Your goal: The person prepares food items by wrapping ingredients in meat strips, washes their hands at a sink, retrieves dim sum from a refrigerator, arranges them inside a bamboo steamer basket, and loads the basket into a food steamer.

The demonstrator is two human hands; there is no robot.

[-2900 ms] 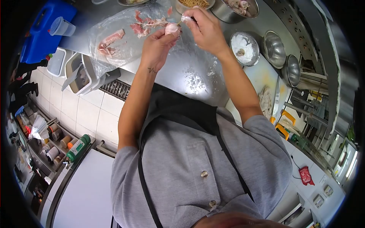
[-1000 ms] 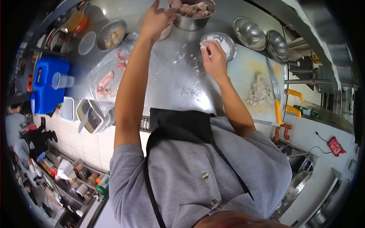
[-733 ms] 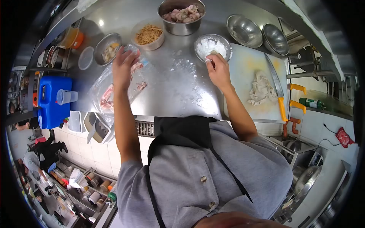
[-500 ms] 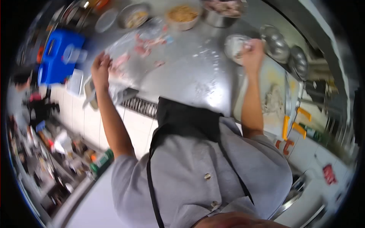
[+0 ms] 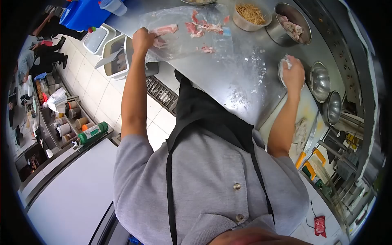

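Note:
My left hand (image 5: 143, 40) is closed at the near left side of a clear plastic sheet (image 5: 179, 51). Its fingertips grip the end of a slice of raw meat (image 5: 164, 30); more pink meat pieces (image 5: 202, 27) lie farther along the sheet. On the right, my right hand (image 5: 294, 75) is closed over a small bowl (image 5: 280, 70) at the table's right side. White, powdery stuff (image 5: 288, 62) shows at its fingers, and what they hold is hidden. White powder (image 5: 245, 92) is scattered on the steel table (image 5: 208, 75) between my hands.
A tub of thin sticks (image 5: 250, 17) and a steel pot of meat (image 5: 290, 27) stand at the back. Metal bowls (image 5: 319, 81), a cutting board (image 5: 281, 114) and yellow-handled tools (image 5: 309, 169) lie to the right. White bins (image 5: 115, 57) stand left; people (image 5: 36, 57) are beyond.
The view has shifted and sharpened. My left hand has come down to the meat on the sheet. My right hand stays at the small bowl, now lower over it.

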